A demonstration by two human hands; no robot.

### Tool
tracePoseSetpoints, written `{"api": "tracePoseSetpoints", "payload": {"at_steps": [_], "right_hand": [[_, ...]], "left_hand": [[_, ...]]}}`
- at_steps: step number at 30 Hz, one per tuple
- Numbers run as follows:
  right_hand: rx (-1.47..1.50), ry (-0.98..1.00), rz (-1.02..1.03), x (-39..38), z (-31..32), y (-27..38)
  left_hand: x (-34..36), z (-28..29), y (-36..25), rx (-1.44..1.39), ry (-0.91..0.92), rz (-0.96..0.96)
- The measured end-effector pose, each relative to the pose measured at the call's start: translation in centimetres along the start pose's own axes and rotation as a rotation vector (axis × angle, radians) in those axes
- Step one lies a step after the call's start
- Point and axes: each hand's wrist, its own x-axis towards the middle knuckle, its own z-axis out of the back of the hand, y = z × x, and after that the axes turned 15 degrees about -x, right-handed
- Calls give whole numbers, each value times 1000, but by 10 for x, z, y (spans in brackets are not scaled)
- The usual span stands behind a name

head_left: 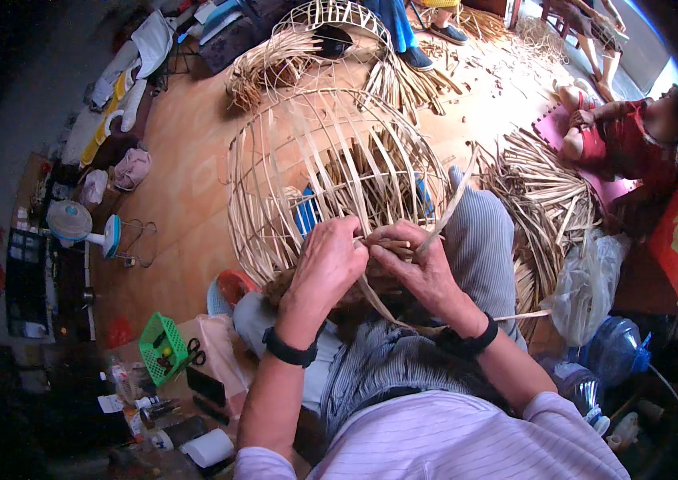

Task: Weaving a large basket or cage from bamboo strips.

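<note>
A large round basket frame (375, 164) of pale, open-spaced strips stands in front of my lap, between my legs. My left hand (329, 254) is closed at its near edge, fingertips pinched on a thin strip. Right beside it, my right hand (411, 258) pinches a flat, dried plant strip (457, 196) with thumb and forefinger. One end of this strip sticks up to the right past my knuckles. Another strip hangs below my fingers toward my lap. The fingertips hide the exact spot where the strips meet the frame. Blue and brown material shows through the frame.
Dried strips (543, 180) lie heaped on the right, near a seated person in red (635, 140). A clear plastic bag (591, 292) and a large bottle (615, 348) are by my right side. At left are a green basket (164, 350), scissors (196, 352) and a small fan (71, 220).
</note>
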Motion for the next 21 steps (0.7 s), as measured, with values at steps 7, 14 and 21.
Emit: {"api": "tracePoseSetpoints", "payload": {"at_steps": [7, 14, 21], "right_hand": [[-128, 18, 199, 1, 6, -10], [-411, -17, 373, 6, -1, -11], [-626, -27, 433, 11, -5, -9]], "left_hand": [[2, 7, -1, 111, 88, 15], [34, 40, 31, -168, 437, 27], [54, 44, 28, -118, 504, 83]]}}
